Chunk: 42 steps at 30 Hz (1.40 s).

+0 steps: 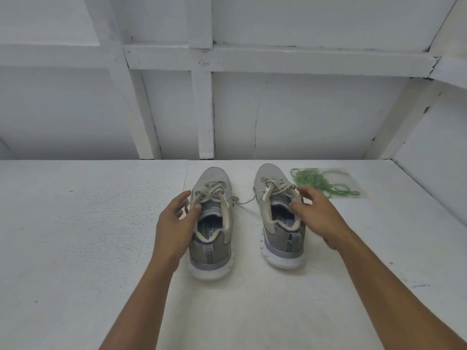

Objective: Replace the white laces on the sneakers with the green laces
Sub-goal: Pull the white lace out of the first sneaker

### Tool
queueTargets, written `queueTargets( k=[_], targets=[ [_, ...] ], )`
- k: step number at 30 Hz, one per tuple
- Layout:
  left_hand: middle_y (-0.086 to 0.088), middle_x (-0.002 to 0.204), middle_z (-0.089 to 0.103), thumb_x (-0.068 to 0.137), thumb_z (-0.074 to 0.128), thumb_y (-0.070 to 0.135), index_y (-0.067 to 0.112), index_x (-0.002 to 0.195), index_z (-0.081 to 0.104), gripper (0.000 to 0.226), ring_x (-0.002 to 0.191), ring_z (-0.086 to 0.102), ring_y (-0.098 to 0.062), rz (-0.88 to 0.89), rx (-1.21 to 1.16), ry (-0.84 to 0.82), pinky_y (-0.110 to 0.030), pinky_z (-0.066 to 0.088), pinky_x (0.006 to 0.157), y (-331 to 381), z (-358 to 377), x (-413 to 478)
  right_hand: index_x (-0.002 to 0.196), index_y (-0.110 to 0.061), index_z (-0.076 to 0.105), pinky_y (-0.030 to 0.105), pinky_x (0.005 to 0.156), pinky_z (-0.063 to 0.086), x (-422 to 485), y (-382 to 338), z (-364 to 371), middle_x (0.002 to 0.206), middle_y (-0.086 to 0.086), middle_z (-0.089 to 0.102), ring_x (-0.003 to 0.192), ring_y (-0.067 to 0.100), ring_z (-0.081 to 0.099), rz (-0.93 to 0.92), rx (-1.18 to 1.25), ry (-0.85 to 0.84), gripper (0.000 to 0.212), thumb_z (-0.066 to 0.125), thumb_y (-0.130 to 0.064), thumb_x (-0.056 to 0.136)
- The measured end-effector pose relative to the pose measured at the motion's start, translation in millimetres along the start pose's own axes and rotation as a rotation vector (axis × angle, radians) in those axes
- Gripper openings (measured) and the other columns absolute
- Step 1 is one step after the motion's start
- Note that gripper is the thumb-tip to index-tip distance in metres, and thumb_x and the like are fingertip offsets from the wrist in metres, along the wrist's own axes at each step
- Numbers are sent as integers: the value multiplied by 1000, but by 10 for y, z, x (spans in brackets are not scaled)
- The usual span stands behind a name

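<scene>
Two grey sneakers with white laces stand side by side on the white table, heels toward me. My left hand (pixel 177 218) is at the left sneaker's (pixel 212 238) outer side, thumb touching the collar near the tongue, fingers loosely spread beside the white laces (pixel 214 190). My right hand (pixel 316 213) rests at the right sneaker's (pixel 278 223) outer side, thumb on the collar edge, fingers straight over its laces. A loose white lace end (pixel 246 201) trails between the shoes. The green laces (pixel 318 183) lie in a tangled heap to the right of the right sneaker.
The green laces sit on a clear plastic bag (pixel 351 175) at the table's (pixel 75 236) back right. A white panelled wall (pixel 278 117) with wooden battens closes off the back, and a side wall runs along the right.
</scene>
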State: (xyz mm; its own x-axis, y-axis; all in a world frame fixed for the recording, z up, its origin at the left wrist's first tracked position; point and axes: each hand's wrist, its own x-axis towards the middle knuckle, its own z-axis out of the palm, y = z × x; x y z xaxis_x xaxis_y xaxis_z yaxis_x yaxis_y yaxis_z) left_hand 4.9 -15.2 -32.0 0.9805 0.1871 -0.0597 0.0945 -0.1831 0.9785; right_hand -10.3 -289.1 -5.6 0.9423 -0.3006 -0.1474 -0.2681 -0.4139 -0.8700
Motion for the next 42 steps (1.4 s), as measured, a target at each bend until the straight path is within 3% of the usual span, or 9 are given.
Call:
queueTargets(
  k=[5,9,12,14,24,29,34,39,42],
  targets=[
    [7,106,67,84,70,43,31,106,69,25,103,60,-12,87,61,168,-35,49,90,61,-32,-38,131,-20,53,15,91,33,-52,-386,68,140,-3,46,121,11,43,-285,-244,116,41,61,-17,91],
    [11,84,69,83,71,44,31,87,72,13,83,64,-8,88,46,173,-27,51,71,88,0,-58,118,-20,63,23,111,18,-77,-628,351,145,-2,43,138,14,27,-554,-415,38,29,60,-17,89],
    [16,85,69,83,71,43,36,86,72,8,85,64,-4,81,40,171,-27,51,72,74,10,-46,108,-19,68,39,116,21,-29,-760,595,142,1,46,140,20,25,-689,-474,-67,19,60,-20,91],
    [21,87,68,84,70,43,38,88,71,6,87,62,2,78,43,167,-28,52,79,56,11,-29,106,-18,69,39,117,18,-11,-854,738,144,1,46,142,22,22,-739,-539,-107,18,59,-22,92],
    [20,84,68,87,65,47,34,97,73,18,87,62,3,75,43,193,-25,51,80,9,54,-18,104,-22,70,39,114,23,107,-894,1138,144,1,46,142,24,24,-806,-782,-216,18,62,-33,91],
    [22,80,68,87,66,43,41,85,70,5,84,64,1,35,-10,201,-30,53,82,6,63,-14,91,-18,68,35,93,37,132,-856,1229,112,-1,64,114,22,47,-924,-770,-151,10,61,-25,90],
    [19,85,71,83,70,45,40,84,72,5,87,66,-3,4,-83,194,-29,53,83,10,58,-26,94,-12,54,30,72,27,178,-847,1115,98,5,59,97,24,47,-938,-784,-65,4,53,-15,96],
    [19,85,71,83,71,45,38,84,73,7,89,65,-1,-15,-106,198,-25,51,80,10,64,-26,104,-6,52,36,69,38,202,-791,1015,103,11,55,94,27,50,-831,-712,-37,8,49,-10,97],
    [21,82,71,84,70,44,41,80,71,4,86,65,0,-11,-100,195,-26,51,79,8,57,-32,118,-10,53,40,83,42,180,-781,1064,114,8,54,102,27,49,-821,-671,-73,24,47,-10,94]
  ],
)
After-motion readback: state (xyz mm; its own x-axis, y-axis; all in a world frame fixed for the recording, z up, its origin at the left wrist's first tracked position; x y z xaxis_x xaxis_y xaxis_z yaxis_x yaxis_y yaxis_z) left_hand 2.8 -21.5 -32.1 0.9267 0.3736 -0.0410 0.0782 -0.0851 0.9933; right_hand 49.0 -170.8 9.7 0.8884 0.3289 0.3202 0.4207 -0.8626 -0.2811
